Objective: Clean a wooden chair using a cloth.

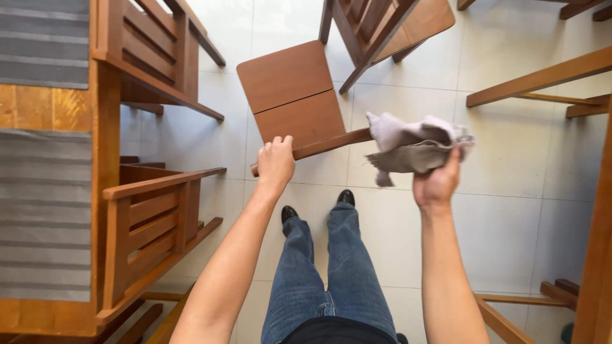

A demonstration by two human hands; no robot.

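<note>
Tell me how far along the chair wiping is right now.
Nothing visibly finished: no wiped patch can be told apart on the wood. In hand: the left hand grips the top rail of the wooden chair, steadying it, while the right hand holds a bunched grey cloth against the rail's right end. Left: the seat and the other chairs nearby show no cloth contact.

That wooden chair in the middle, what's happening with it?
A person stands over a wooden chair on a tiled floor. Their left hand grips the chair's top rail, and their right hand holds a crumpled grey cloth beside the rail's other end. More chairs are pushed in at a table on the left.
</note>
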